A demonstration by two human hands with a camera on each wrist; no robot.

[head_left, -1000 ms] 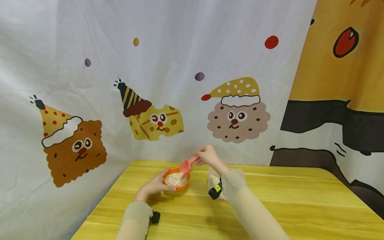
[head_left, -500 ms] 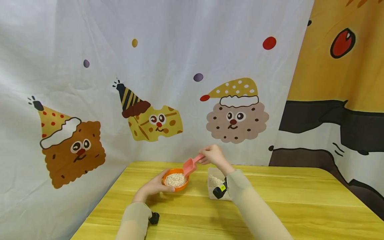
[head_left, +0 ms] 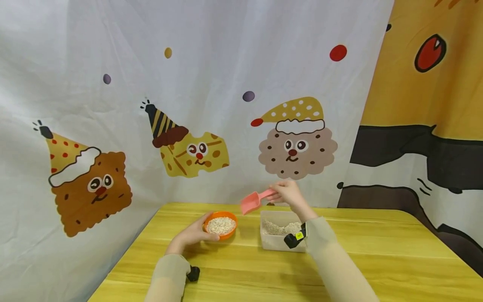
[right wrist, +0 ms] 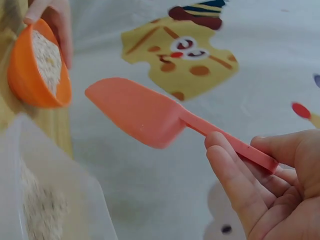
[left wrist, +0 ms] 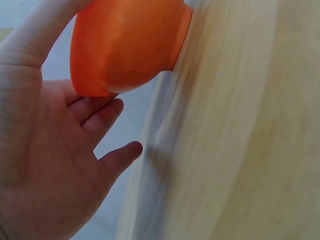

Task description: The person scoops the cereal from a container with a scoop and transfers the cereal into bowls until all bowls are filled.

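Scoop [head_left: 250, 203]: At the right rim of the orange bowl [head_left: 231, 234] half a second ago, the pink tool now hangs clear in mid-air, lower centre of the frame, above and between bowl and tub [head_left: 273, 243]. No flakes [head_left: 221, 225] show on it, suggesting a load has been delivered.

Right hand [head_left: 288, 193]: Thumb and fingers pinch the handle's end, closed on it; the blade reaches out to the lower left of the grip, against a cartoon-printed curtain [head_left: 211, 79].

Bowl: Well filled, it sits upright on the wooden table [head_left: 234, 272], left of the scoop and well apart from it.

Left hand [head_left: 192, 233]: Curved round the bowl's left side, thumb at the near edge; one finger stands off in the left wrist view.

Tub: Right of the bowl, holding more flakes [head_left: 279, 229], partly hidden by the right wrist.
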